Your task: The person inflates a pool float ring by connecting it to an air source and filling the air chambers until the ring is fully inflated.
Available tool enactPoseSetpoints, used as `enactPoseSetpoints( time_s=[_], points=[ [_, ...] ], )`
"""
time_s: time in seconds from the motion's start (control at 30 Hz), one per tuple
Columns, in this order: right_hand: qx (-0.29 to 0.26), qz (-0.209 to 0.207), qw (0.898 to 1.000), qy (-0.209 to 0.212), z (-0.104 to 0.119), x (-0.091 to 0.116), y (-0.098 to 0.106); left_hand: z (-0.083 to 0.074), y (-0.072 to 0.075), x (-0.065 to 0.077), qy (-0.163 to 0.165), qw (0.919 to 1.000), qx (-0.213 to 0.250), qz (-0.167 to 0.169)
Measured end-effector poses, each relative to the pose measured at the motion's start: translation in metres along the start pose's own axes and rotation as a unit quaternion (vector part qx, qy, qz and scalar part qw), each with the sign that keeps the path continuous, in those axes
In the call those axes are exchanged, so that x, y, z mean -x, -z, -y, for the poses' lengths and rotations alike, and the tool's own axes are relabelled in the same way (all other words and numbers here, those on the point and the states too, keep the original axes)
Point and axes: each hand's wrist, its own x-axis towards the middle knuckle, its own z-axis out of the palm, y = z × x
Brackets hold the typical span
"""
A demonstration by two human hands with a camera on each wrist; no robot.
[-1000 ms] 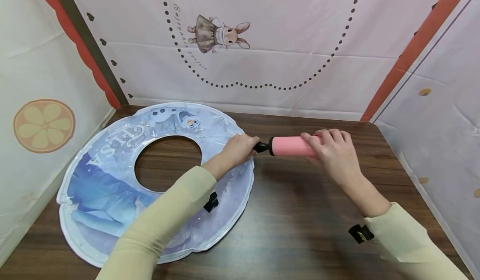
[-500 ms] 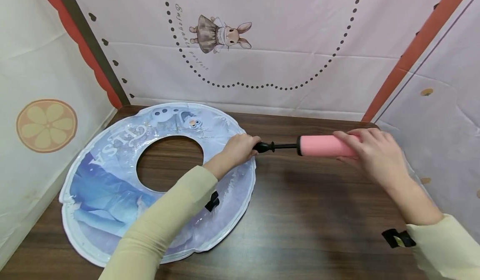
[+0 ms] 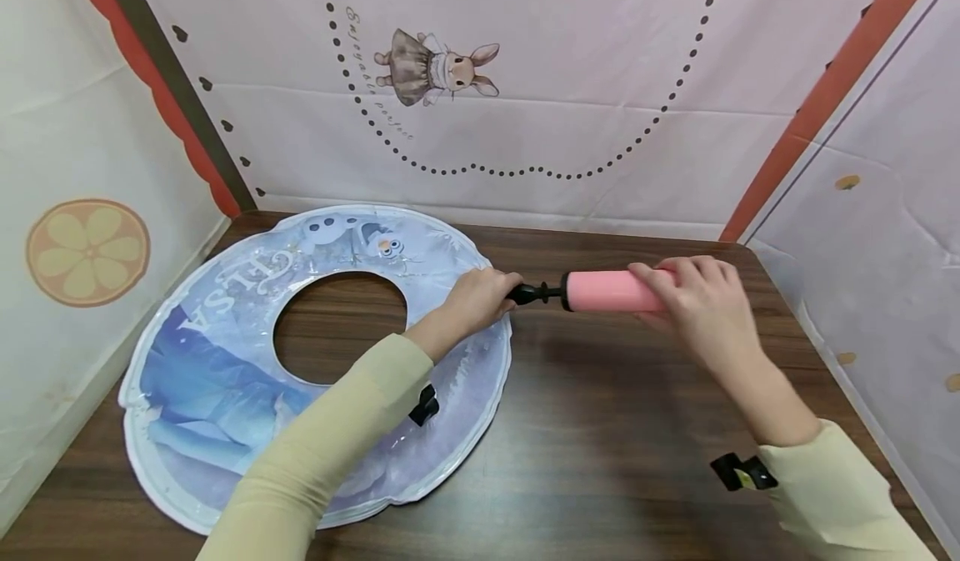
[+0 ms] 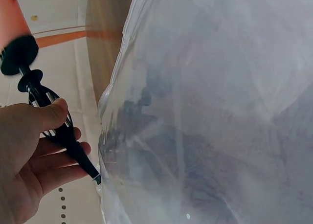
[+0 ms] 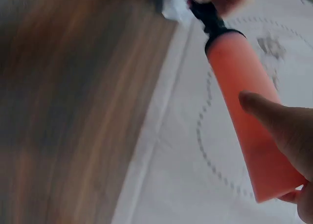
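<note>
A blue and lilac swim ring (image 3: 217,428), printed with a snowman and letters, lies on the table, puffed up. At its right edge my left hand (image 3: 480,301) grips the black handle (image 4: 63,131) of a hand pump. In the left wrist view the pump's narrow black tip meets the ring's edge; the valve itself is mostly hidden. My right hand (image 3: 708,311) holds the pink barrel of the pump (image 3: 611,292) near its far end, thumb along the side. A short length of black rod shows between handle and barrel.
The brown wooden table (image 3: 570,461) runs up to a pale printed cloth (image 3: 570,69) at the back. Similar cloth walls (image 3: 885,236) stand left and right. A black strap (image 3: 742,472) sits at the right sleeve, another (image 3: 424,406) at the left.
My right hand slid the barrel out to the right, exposing a long rod, then brought it partway back left. My left hand stayed in place at the ring's edge.
</note>
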Motion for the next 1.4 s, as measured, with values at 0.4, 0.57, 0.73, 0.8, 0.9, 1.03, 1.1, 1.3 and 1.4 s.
enactPoseSetpoints(
  time_s=[0.4, 0.57, 0.73, 0.8, 0.9, 1.03, 1.1, 1.3, 1.4],
  points=[
    [-0.008, 0.017, 1.000, 0.014, 0.006, -0.004, -0.010, 0.006, -0.002, 0.002, -0.019, 0.9996, -0.014, -0.013],
    [-0.012, 0.059, 0.998, 0.010, -0.014, 0.006, 0.009, 0.006, 0.000, 0.002, -0.029, 0.9993, -0.023, -0.002],
    [-0.021, 0.063, 0.998, -0.012, -0.035, 0.018, 0.031, 0.006, -0.001, 0.000, -0.022, 0.9991, -0.037, 0.004],
    [-0.021, 0.060, 0.998, -0.019, -0.040, 0.020, 0.037, 0.004, -0.002, 0.000, -0.015, 0.9987, -0.047, 0.007],
    [-0.020, 0.059, 0.998, -0.015, -0.036, 0.017, 0.037, 0.001, -0.003, -0.002, -0.014, 0.9983, -0.056, 0.007],
    [-0.012, 0.048, 0.999, 0.000, -0.015, 0.005, 0.018, -0.001, -0.003, -0.004, -0.013, 0.9988, -0.047, 0.008],
    [-0.005, 0.035, 0.999, 0.003, -0.003, -0.001, 0.005, -0.001, -0.004, -0.004, -0.011, 0.9991, -0.040, 0.006],
    [0.007, -0.003, 1.000, 0.007, 0.021, -0.010, -0.019, 0.004, -0.003, -0.002, -0.009, 0.9993, -0.036, -0.003],
    [0.009, 0.001, 1.000, 0.013, 0.020, -0.013, -0.019, 0.008, 0.000, -0.001, -0.014, 0.9995, -0.028, 0.006]
  ],
)
